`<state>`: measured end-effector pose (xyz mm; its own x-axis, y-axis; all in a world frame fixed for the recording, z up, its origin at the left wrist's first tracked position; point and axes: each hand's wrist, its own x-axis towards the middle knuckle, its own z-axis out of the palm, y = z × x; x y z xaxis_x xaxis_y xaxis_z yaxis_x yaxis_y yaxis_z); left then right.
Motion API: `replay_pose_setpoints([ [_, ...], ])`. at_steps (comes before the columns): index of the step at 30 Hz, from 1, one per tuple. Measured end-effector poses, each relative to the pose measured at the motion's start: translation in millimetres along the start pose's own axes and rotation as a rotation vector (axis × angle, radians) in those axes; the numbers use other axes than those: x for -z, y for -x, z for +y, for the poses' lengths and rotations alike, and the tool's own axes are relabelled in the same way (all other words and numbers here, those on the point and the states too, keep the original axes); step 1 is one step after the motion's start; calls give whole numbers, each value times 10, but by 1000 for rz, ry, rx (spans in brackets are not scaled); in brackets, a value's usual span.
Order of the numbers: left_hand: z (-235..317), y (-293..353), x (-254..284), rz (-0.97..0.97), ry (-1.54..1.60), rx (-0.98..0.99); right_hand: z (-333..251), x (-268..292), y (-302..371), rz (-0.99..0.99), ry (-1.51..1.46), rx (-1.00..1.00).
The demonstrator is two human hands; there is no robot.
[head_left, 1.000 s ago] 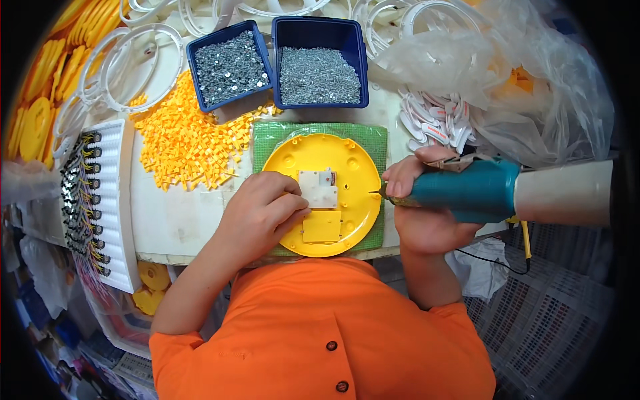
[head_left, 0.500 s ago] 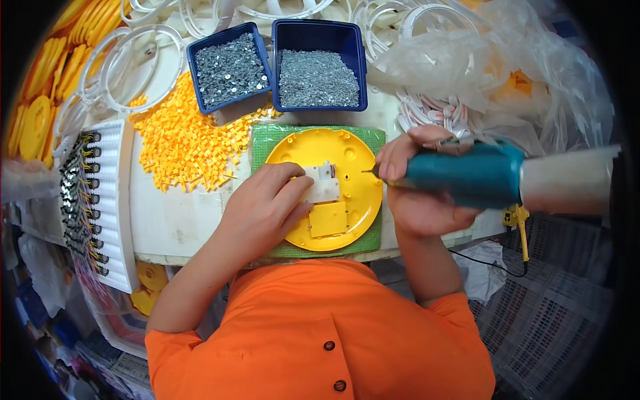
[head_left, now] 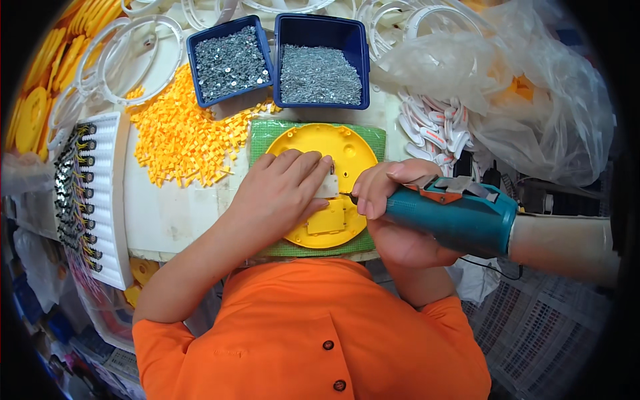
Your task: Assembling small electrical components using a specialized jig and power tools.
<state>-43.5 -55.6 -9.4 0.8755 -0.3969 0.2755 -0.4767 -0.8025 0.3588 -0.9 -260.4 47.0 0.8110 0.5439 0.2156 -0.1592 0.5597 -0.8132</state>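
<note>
A round yellow plastic base point(head_left: 360, 153) lies on a green mat point(head_left: 265, 137) in front of me. A white plastic part point(head_left: 329, 187) sits in the base, with a raised yellow rectangle below it. My left hand point(head_left: 283, 183) is over the base's left side, its curled fingers holding the white part down and hiding much of it. A teal electric screwdriver point(head_left: 453, 220) is gripped in my right hand point(head_left: 393, 227). Its dark bit points left and reaches the white part's right edge. Whether a screw is under the tip, I cannot tell.
Behind the base stand two blue bins, one with small metal pieces point(head_left: 232, 63), one with screws point(head_left: 319, 73). Small yellow plastic pieces point(head_left: 183, 143) are heaped left, beside a white foam tray point(head_left: 110, 200) with wired parts. White parts point(head_left: 437, 130) and clear plastic bags point(head_left: 533, 113) lie right.
The screwdriver and my right hand have moved left and slightly down, bringing the bit from the base's right rim to the white part. My left hand has shifted a little right over that part.
</note>
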Motion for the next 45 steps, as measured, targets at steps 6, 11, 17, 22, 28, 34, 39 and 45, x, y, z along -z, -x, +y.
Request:
replay_pose_setpoints([
  [6, -26, -19, -25, 34, 50, 11, -4, -69, -12, 9, 20, 8],
  [11, -76, -1, -52, 36, 126, -3, 82, 43, -58, -114, 285, 43],
  [17, -107, -1, -61, 26, 181, -3, 161, 23, -26, -103, 429, 86],
  [22, -81, 3, -37, 12, 159, 2, 53, 21, 31, -57, 312, -53],
  [28, -60, 76, 95, 22, 140, 12, 69, 92, -333, -34, 131, 167],
  [34, -117, 391, 89, 49, 67, -76, 216, 120, -448, -1, 81, 157],
  [39, -143, 509, 6, 57, 73, -107, 316, 198, -510, -101, -1, 186],
  [45, -166, 494, -16, 88, 79, -118, 381, 216, -497, -114, 20, 173],
])
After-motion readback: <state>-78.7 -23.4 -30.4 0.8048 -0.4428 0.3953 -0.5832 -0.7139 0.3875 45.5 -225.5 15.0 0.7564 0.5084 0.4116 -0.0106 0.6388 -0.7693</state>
